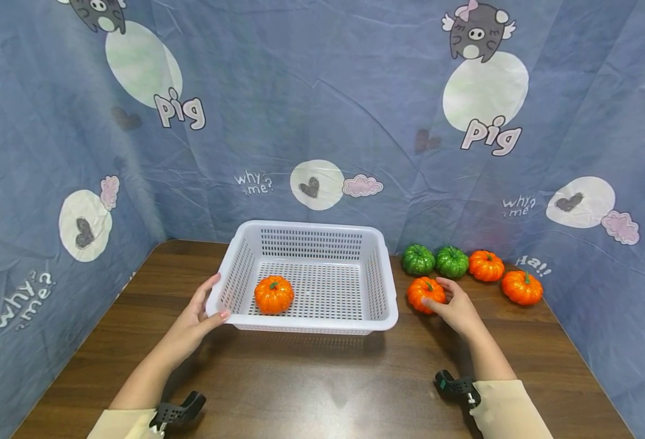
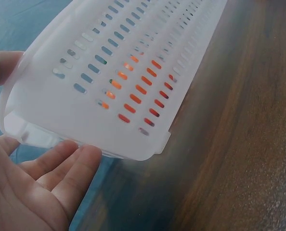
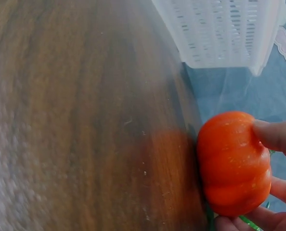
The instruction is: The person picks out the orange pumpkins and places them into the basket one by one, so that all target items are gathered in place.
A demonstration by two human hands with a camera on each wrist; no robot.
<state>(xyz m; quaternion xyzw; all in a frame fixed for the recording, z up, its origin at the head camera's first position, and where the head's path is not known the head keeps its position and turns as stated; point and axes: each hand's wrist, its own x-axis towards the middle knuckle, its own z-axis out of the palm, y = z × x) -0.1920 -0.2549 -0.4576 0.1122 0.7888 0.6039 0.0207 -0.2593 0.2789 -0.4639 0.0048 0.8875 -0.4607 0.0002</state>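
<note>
A white plastic basket (image 1: 308,323) with slotted walls sits on the table, one small orange pumpkin (image 1: 274,295) inside it toward the left. My left hand (image 1: 191,320) holds the basket's front left corner, thumb over the rim; in the left wrist view its other fingers (image 2: 80,175) lie against the outside. Right of the basket, my right hand (image 1: 458,308) grips a second orange pumpkin (image 1: 426,295) between thumb and fingers. The right wrist view shows this ribbed pumpkin (image 3: 234,163) close to the tabletop; whether it touches the wood I cannot tell.
Behind the right hand stand two green pumpkins (image 1: 418,260) (image 1: 452,262). Two more orange pumpkins (image 1: 486,266) (image 1: 522,287) sit farther right. A blue printed cloth (image 1: 322,110) hangs along the back and sides of the brown wooden table (image 1: 311,384).
</note>
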